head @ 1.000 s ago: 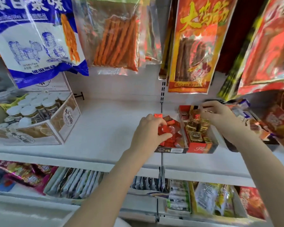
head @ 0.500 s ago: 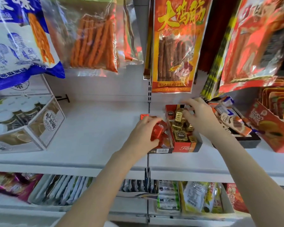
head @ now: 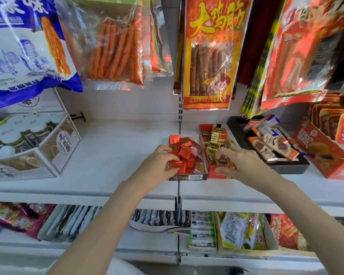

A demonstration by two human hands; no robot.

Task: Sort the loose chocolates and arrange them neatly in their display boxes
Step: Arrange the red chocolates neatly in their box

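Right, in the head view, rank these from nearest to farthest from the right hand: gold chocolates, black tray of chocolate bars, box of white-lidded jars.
1. gold chocolates: under the right hand.
2. black tray of chocolate bars: just right of it.
3. box of white-lidded jars: far left on the shelf.

Red-foil chocolates: square wrapped pieces, heaped loosely at mixed angles in a low dark display box with a barcode on its front wall, on the white shelf. Gold-foil chocolates: wrapped blocks with dark oval labels, packed in the red display box touching its right side.
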